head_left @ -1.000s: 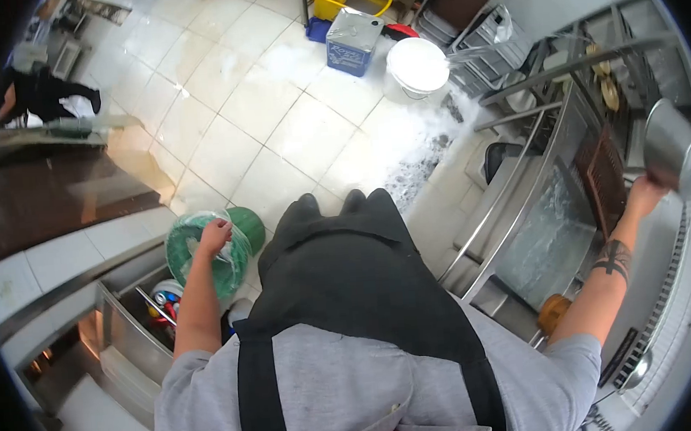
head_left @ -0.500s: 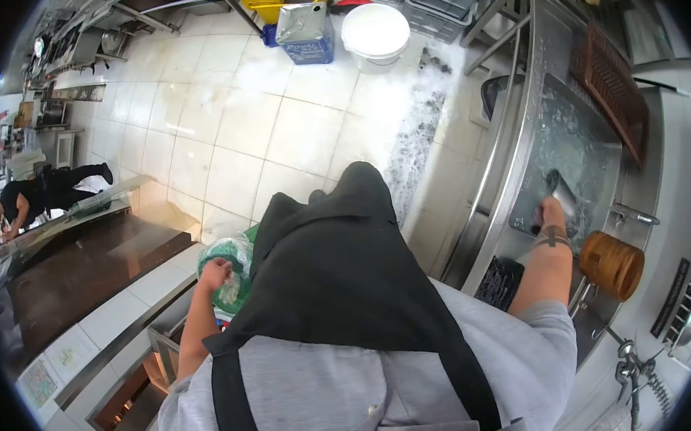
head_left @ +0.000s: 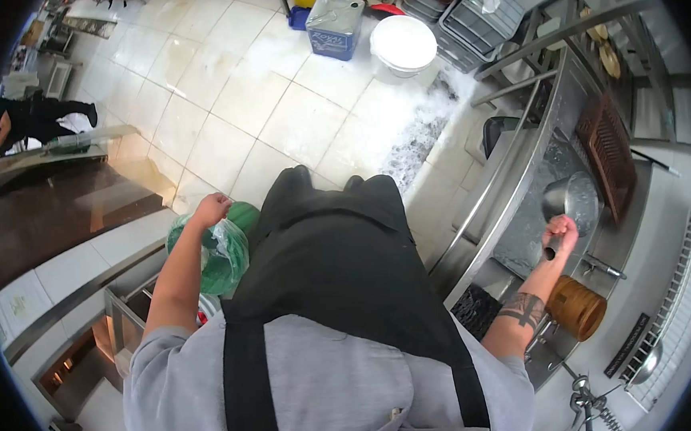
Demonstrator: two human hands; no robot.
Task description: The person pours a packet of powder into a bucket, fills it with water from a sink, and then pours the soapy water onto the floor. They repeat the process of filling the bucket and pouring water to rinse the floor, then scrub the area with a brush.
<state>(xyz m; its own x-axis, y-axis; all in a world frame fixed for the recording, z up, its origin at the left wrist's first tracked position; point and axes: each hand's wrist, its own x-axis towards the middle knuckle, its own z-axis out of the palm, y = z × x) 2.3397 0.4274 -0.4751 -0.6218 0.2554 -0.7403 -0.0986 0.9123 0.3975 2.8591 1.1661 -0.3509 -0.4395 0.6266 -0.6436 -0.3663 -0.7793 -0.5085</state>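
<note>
My right hand [head_left: 559, 236] is wrapped round the handle of a round metal pan [head_left: 566, 200] over the steel sink [head_left: 524, 231]. The handle's hollow end shows beneath my fingers. On the other side my left hand [head_left: 214, 209] is raised above a green bin [head_left: 220, 276] lined with a clear plastic bag [head_left: 233, 241]. Its fingers are curled together, and whatever they hold, if anything, is too small to name.
A brown rack [head_left: 608, 161] leans at the sink's far side, with a wooden-looking round container [head_left: 576, 307] nearer me. A white bucket [head_left: 403, 43], a metal tin [head_left: 336, 28] and grey crates [head_left: 480, 18] stand on the foamy floor. Another person [head_left: 30, 121] is at far left.
My right hand has lifted the metal pan out of the sink water, and its round bowl now shows. My left hand has moved up and away from the bag. The view has turned.
</note>
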